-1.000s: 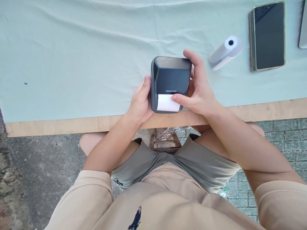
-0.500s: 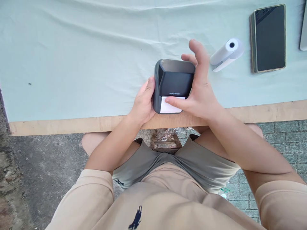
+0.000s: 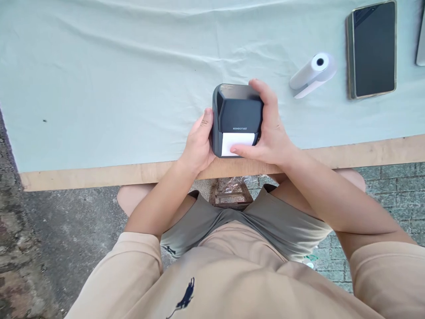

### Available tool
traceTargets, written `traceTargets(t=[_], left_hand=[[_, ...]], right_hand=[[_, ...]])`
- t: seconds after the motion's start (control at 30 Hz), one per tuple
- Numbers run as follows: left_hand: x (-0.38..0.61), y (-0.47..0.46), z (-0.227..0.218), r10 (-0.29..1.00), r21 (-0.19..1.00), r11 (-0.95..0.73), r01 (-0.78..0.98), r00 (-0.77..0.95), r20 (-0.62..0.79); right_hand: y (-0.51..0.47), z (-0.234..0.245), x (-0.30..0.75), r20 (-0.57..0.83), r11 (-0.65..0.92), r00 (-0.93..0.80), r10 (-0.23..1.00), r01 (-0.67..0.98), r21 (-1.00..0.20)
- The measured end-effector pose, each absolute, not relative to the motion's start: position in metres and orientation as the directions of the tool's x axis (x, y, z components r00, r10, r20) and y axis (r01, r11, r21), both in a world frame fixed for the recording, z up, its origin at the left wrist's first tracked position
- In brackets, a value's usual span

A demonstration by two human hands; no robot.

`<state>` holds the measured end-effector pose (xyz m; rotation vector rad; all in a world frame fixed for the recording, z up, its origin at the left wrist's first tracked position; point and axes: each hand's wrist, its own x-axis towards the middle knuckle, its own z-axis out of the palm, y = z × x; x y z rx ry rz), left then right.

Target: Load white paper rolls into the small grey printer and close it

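Note:
A dark grey label printer (image 3: 241, 115) marked NIIMBOT is held between my two hands over the table's front edge. Its lid looks slightly raised, with a gap along the left side. A strip of white label paper (image 3: 229, 142) shows below the lid at the near end. My left hand (image 3: 200, 144) grips the printer's left side, thumb along the edge and the other fingers hidden beneath. My right hand (image 3: 270, 128) is wrapped round the right side, its thumb on the white paper and its index finger at the far top corner.
A roll of white paper (image 3: 308, 75) with a loose end lies right of the printer. Farther right is a dark-screened phone (image 3: 375, 51), on top of something of similar size. Part of a grey object (image 3: 421, 42) shows at the right edge. Pale green cloth (image 3: 116, 97) covers the wooden table.
My right hand's raised fingers have come down onto the printer's far right corner. My right thumb stays on the white paper. The left hand keeps its hold.

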<state>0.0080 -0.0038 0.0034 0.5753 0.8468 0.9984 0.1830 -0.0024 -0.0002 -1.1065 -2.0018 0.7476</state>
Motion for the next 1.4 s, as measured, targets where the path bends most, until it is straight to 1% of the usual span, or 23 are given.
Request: traceTargets(t=[0.13, 0.23, 0.33, 0.5, 0.63, 0.7, 0.83, 0.9, 1.03, 1.17, 1.23, 1.33, 1.4], left_hand=[[0.01, -0.004, 0.003, 0.904, 0.764, 0.425, -0.486, 0.272, -0.33], [0.01, -0.004, 0.004, 0.907, 0.751, 0.419, -0.511, 0.281, -0.315], [0.008, -0.004, 0.005, 0.899, 0.715, 0.428, -0.553, 0.342, -0.273], [0.006, -0.004, 0.003, 0.896, 0.698, 0.431, -0.572, 0.359, -0.26], [0.005, -0.004, 0.002, 0.899, 0.713, 0.416, -0.565, 0.374, -0.228], [0.005, -0.005, 0.003, 0.903, 0.724, 0.413, -0.553, 0.353, -0.245], [0.007, -0.005, 0.005, 0.907, 0.742, 0.413, -0.528, 0.309, -0.285], [0.007, -0.005, 0.006, 0.908, 0.744, 0.411, -0.527, 0.311, -0.281], [0.008, -0.005, 0.004, 0.912, 0.738, 0.405, -0.54, 0.298, -0.282], [0.009, -0.005, 0.003, 0.913, 0.756, 0.409, -0.511, 0.242, -0.33], [0.01, -0.005, 0.003, 0.908, 0.771, 0.418, -0.479, 0.217, -0.358], [0.011, -0.006, 0.002, 0.908, 0.783, 0.418, -0.46, 0.195, -0.37], [0.011, -0.006, 0.001, 0.914, 0.789, 0.405, -0.462, 0.185, -0.361]], right_hand=[[-0.002, 0.004, 0.183, 0.326, 0.493, -0.391, 0.86, 0.48, -0.725], [-0.002, 0.007, 0.183, 0.28, 0.461, -0.392, 0.876, 0.515, -0.723], [-0.002, 0.008, 0.184, 0.244, 0.435, -0.395, 0.886, 0.523, -0.733], [-0.001, 0.006, 0.185, 0.248, 0.45, -0.411, 0.877, 0.523, -0.724], [0.001, 0.005, 0.185, 0.306, 0.499, -0.42, 0.854, 0.497, -0.71], [0.001, 0.005, 0.185, 0.307, 0.5, -0.419, 0.854, 0.503, -0.705], [0.0, 0.005, 0.184, 0.247, 0.455, -0.418, 0.874, 0.529, -0.716], [0.001, 0.005, 0.184, 0.26, 0.46, -0.421, 0.869, 0.495, -0.737], [0.006, 0.012, 0.191, 0.332, 0.505, -0.432, 0.839, 0.39, -0.77], [0.015, 0.021, 0.203, 0.318, 0.532, -0.512, 0.798, 0.35, -0.771], [0.018, 0.023, 0.207, 0.297, 0.522, -0.527, 0.796, 0.351, -0.777], [0.021, 0.025, 0.21, 0.27, 0.483, -0.489, 0.829, 0.384, -0.787], [0.023, 0.027, 0.209, 0.292, 0.486, -0.455, 0.842, 0.403, -0.775]])
